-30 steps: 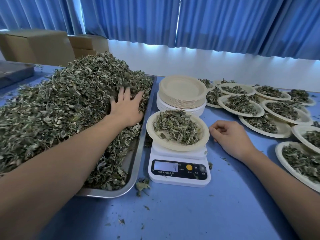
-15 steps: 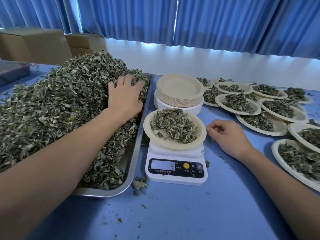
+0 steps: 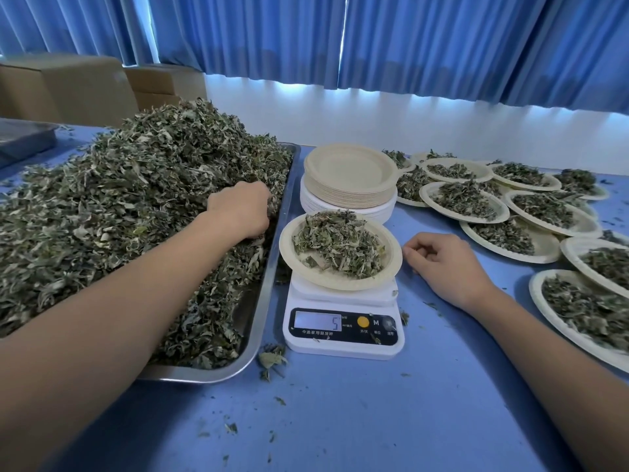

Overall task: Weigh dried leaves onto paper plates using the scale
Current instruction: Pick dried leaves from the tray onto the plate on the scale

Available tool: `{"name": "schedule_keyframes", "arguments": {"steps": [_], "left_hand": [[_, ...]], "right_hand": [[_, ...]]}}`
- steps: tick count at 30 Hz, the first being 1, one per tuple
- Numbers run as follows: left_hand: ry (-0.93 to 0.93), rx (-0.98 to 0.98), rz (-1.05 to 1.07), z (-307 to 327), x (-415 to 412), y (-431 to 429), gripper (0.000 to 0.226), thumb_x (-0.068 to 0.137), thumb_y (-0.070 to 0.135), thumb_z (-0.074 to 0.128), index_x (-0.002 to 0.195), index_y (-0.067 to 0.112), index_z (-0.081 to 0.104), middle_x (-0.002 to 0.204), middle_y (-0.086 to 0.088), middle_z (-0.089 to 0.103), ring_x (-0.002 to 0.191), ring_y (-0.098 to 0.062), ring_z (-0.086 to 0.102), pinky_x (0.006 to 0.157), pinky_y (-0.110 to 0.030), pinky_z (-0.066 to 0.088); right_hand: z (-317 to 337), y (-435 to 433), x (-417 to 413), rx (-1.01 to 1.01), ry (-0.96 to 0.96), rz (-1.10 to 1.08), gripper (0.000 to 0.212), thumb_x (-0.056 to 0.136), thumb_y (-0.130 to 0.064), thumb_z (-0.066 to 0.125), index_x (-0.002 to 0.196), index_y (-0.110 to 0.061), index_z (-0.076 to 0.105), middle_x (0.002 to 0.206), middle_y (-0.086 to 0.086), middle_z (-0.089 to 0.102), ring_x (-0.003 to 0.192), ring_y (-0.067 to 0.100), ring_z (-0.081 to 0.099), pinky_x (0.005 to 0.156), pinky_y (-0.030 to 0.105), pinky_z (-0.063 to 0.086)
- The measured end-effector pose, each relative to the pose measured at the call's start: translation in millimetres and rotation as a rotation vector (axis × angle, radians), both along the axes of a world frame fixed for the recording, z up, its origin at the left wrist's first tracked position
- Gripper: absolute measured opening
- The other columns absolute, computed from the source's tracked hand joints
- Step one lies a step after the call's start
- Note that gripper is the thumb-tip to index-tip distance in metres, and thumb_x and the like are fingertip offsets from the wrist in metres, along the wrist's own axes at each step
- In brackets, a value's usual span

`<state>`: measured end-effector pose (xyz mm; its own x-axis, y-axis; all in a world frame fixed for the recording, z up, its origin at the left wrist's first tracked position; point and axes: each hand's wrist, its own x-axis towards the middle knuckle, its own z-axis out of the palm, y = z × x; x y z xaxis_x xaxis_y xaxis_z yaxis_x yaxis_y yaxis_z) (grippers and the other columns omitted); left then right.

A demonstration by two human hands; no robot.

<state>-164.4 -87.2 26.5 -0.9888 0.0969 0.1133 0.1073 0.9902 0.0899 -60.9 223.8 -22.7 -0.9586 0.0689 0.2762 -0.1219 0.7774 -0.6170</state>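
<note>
A big heap of dried leaves fills a metal tray on the left. My left hand is dug into the heap near the tray's right rim, fingers curled into the leaves. A white digital scale stands right of the tray, its display showing 5. On it sits a paper plate with a mound of leaves. My right hand rests on the blue table just right of that plate, fingers loosely curled, holding nothing.
A stack of empty paper plates stands behind the scale. Several filled plates spread across the right side of the table. Cardboard boxes and another metal tray lie at the far left. Loose leaf bits dot the table.
My left hand has gone from lying flat on the heap to curling its fingers into the leaves. The scale reading has changed from 4 to 5. The right hand has barely moved.
</note>
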Motion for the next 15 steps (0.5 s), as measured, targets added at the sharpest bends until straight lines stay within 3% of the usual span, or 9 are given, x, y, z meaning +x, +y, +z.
{"name": "schedule_keyframes", "arguments": {"steps": [4,10,12,15], "left_hand": [[0.019,0.064,0.020,7,6,-3,0.042,0.090,0.014,0.064,0.128,0.032,0.061,0.127,-0.012,0.060,0.113,-0.038,0.058,0.097,-0.052,0.043],[0.126,0.137,0.030,13,8,-6,0.037,0.084,0.004,0.063,0.112,0.029,0.067,0.106,-0.007,0.064,0.103,-0.035,0.060,0.100,-0.055,0.041],[0.167,0.162,0.009,15,8,-6,0.037,0.084,0.004,0.062,0.111,0.028,0.068,0.103,-0.008,0.065,0.098,-0.034,0.061,0.096,-0.054,0.047],[0.218,0.177,-0.031,15,8,-6,0.039,0.084,0.002,0.061,0.116,0.023,0.068,0.099,-0.010,0.067,0.084,-0.032,0.056,0.080,-0.043,0.051]], "right_hand": [[1,-2,1,0.015,-0.001,-0.006,0.019,0.096,-0.021,0.064,0.079,-0.026,0.071,0.064,-0.003,0.065,0.047,0.004,0.047,0.054,0.027,0.040],[2,-2,2,0.030,-0.010,-0.008,0.019,0.097,-0.022,0.064,0.080,-0.026,0.071,0.066,-0.003,0.067,0.048,0.003,0.048,0.053,0.022,0.037],[2,-2,2,0.031,-0.016,-0.008,0.018,0.097,-0.023,0.064,0.080,-0.026,0.071,0.066,-0.003,0.067,0.048,0.003,0.048,0.050,0.017,0.036],[3,-3,3,0.027,-0.012,-0.003,0.019,0.097,-0.022,0.064,0.080,-0.025,0.071,0.065,-0.003,0.067,0.048,0.003,0.048,0.049,0.016,0.036]]}}
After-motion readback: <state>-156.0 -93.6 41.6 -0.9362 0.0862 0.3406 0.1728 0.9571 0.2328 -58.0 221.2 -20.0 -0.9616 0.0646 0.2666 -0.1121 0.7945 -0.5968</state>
